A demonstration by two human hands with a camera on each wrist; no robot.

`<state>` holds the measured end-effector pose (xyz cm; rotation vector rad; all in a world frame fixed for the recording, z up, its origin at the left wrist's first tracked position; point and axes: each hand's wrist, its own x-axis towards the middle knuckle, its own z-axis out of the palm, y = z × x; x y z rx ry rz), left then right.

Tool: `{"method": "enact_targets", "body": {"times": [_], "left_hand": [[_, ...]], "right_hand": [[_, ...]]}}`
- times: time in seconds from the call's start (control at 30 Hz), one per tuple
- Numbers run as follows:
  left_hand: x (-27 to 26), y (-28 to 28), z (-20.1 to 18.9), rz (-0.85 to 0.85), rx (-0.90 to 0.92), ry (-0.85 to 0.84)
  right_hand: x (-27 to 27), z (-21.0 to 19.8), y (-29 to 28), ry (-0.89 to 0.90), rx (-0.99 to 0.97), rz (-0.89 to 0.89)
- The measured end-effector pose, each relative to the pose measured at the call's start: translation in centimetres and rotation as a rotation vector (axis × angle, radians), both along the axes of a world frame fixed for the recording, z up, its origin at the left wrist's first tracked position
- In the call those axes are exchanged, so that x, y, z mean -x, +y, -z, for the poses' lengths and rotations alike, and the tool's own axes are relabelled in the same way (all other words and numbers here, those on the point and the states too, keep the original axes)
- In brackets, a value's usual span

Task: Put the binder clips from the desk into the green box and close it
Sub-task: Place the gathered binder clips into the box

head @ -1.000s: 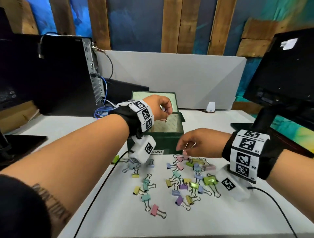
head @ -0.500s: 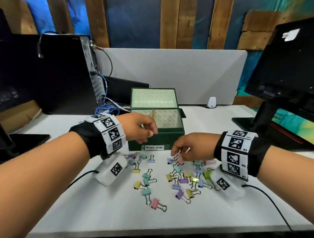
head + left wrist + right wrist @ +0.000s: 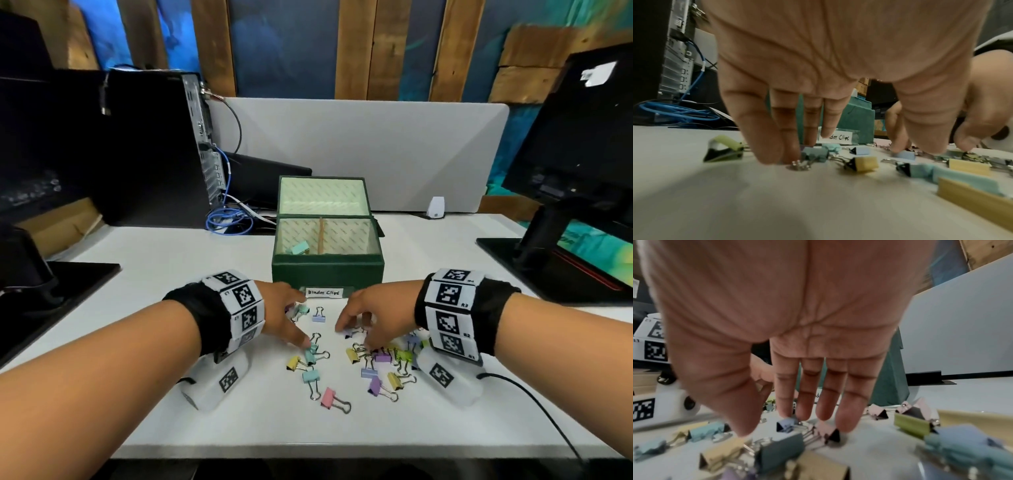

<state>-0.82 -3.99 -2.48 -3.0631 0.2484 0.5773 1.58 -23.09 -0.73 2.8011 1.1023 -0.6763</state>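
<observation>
The green box [image 3: 327, 270] stands open at the centre of the head view, one mint clip [image 3: 298, 247] in its left corner. Both hands reach down onto the binder clips [image 3: 376, 356] scattered on the white desk [image 3: 171, 260] just below it. The left hand [image 3: 284, 315], left of centre, has its fingers [image 3: 766, 142] straight, tips touching clips, gripping nothing. The right hand [image 3: 373, 311], right of centre, is spread with straight fingers [image 3: 846, 410] over a pale blue clip [image 3: 786, 424] and a pink clip [image 3: 828, 431], holding nothing.
</observation>
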Motion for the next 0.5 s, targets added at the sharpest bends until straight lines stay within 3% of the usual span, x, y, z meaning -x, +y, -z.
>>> {"method": "enact_targets", "body": {"times": [0.13, 0.33, 0.5], "left_hand": [[0.9, -0.3, -0.3, 0.057, 0.028, 0.020], [2.4, -1.1, -0.8, 0.092, 0.051, 0.052], [2.4, -1.8, -0.2, 0.156, -0.039, 0.076]], "right_hand": [[0.1, -0.2, -1.0, 0.018, -0.054, 0.061], [0.4, 1.0, -0.9, 0.081, 0.052, 0.099], [0.9, 1.1, -0.2, -0.026, 0.075, 0.051]]}}
